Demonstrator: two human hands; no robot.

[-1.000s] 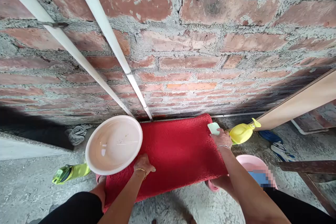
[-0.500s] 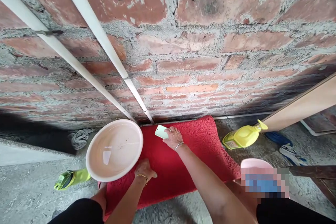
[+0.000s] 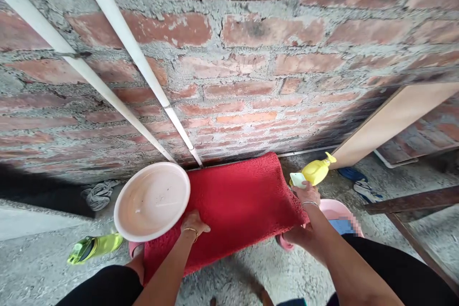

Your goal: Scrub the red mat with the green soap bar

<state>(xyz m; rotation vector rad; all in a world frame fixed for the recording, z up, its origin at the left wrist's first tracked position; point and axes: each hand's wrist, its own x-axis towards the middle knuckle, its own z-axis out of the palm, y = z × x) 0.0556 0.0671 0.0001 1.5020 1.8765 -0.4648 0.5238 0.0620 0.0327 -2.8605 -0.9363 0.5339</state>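
Note:
A red, textured mat (image 3: 236, 196) spreads across in front of me, its right end sloping down. On its left part rests my left hand (image 3: 194, 224), palm down with the thumb stretched out, beside a pale pink basin (image 3: 158, 201); the basin hides some fingertips. Water seems to lie in the basin. My right hand (image 3: 309, 194) grips a pale green, flat, rounded block (image 3: 297, 180) at the mat's right edge. What is on the block's underside is hidden. Just behind it is a yellow pump bottle (image 3: 316, 171), partly covered by the block.
A brick wall (image 3: 244, 64) with two white pipes (image 3: 136, 52) rises behind the mat. Lying at left are a green bottle (image 3: 95, 247) and a grey cloth bundle (image 3: 100, 194). On the right stand a pink tub (image 3: 337, 208), a leaning board (image 3: 390, 122) and a wooden frame (image 3: 412, 199).
My right hand has carried the pale green block rightward, from the mat's upper middle to its right edge. My left hand stays on the mat. The view has shifted slightly right.

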